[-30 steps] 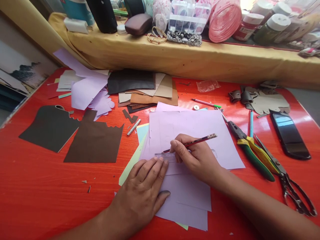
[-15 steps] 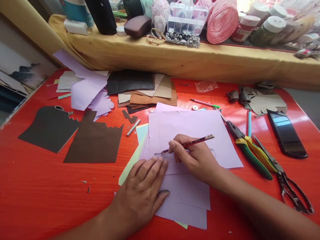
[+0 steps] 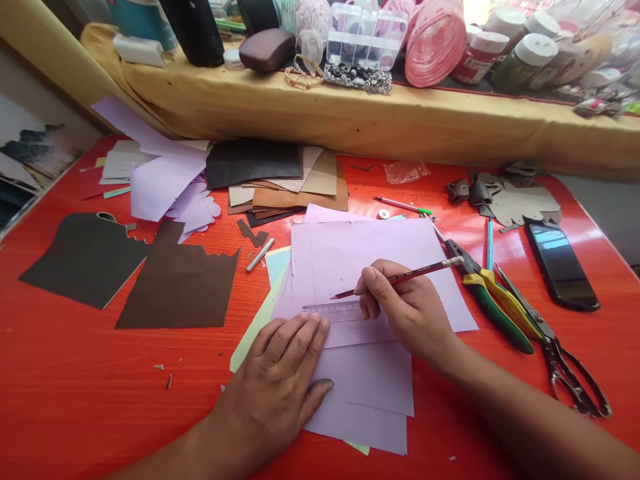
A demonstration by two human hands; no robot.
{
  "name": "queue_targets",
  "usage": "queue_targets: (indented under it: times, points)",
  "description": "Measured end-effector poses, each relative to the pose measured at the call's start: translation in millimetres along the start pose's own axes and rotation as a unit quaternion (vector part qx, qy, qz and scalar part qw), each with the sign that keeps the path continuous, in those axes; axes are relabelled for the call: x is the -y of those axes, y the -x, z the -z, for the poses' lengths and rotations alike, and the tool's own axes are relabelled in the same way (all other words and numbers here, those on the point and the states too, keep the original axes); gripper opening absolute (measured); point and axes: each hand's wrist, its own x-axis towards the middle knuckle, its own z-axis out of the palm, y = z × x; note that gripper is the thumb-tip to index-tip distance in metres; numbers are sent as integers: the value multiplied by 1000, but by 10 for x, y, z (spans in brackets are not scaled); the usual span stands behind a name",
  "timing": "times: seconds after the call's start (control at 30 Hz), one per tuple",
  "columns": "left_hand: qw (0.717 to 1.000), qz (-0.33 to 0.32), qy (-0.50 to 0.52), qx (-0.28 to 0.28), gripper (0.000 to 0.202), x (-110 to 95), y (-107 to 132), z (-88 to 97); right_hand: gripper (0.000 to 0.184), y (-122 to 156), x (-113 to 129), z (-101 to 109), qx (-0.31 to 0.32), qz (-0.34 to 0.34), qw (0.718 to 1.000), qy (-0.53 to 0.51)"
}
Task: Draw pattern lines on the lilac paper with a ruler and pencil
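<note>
A top sheet of lilac paper [image 3: 380, 250] with faint pencil lines lies over more lilac, green and blue sheets. Across it rests a clear ruler [image 3: 334, 309], partly covered by both hands. My left hand [image 3: 283, 373] lies flat, its fingertips pressing the ruler's lower edge and its thumb out on the paper. A dark red and black pencil [image 3: 425, 269] is pinched in my right hand [image 3: 400, 303]. The pencil slants low, its tip just above the ruler's upper edge; whether it touches the paper I cannot tell.
Brown leather pieces [image 3: 180, 287] lie left, and stacked leather [image 3: 290, 187] sits behind. Pliers [image 3: 495, 300], scissors [image 3: 560, 360] and a phone [image 3: 563, 267] lie to the right. A cloth-covered ledge [image 3: 250, 120] crowded with jars and boxes runs along the back.
My right hand has moved right and tipped the pencil lower, uncovering more of the ruler. My left hand stays on the ruler. The whole view has shifted slightly.
</note>
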Motion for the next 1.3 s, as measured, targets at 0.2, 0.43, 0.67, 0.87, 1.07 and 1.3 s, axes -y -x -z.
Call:
queue_targets:
  times: [0.2,0.43,0.67,0.87,1.07,1.3]
  points:
    - [1000,-1,9,-4,50,2,-14,5,49,78,-101,86,-43,-22,999,-24]
    - [1000,2,8,-2,51,-8,-4,16,49,75,-97,66,-42,-21,998,-30]
    - [1000,-1,3,-3,51,-7,-13,8,49,68,-8,12,-6,-4,1000,0]
    - [1000,-1,2,0,52,-5,-4,11,44,50,25,-67,39,31,998,43]
    - [1000,1,8,1,52,-9,-11,13,36,7,65,-142,51,50,996,51]
    - [1000,1,6,1,52,-6,-9,7,36,-16,46,-175,53,63,994,67]
